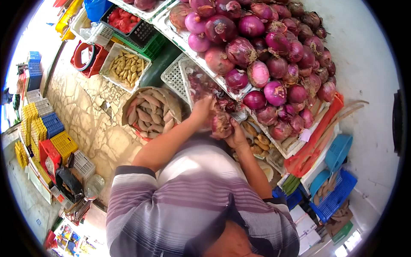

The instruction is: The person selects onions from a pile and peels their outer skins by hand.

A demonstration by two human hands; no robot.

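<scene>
My right hand [236, 136] is wrapped round the side of a red onion [221, 125], held in front of my striped shirt. Just above and to the left of that onion is my left hand [204, 109]. Motion smears its fingers, so whether they grip anything is unclear. Beneath the hands lies a white crate [185, 73] with loose, dark red onion skins [201, 83] in it. A big heap of red onions [274, 64] rises on the far side, spread over white trays.
A sack of sweet potatoes [147, 112] stands left of my arm. Behind it are a white crate of small yellowish roots [127, 68] and a red bin [88, 58]. Brown tubers [257, 139] lie by my right hand. Blue baskets [334, 195] sit at right.
</scene>
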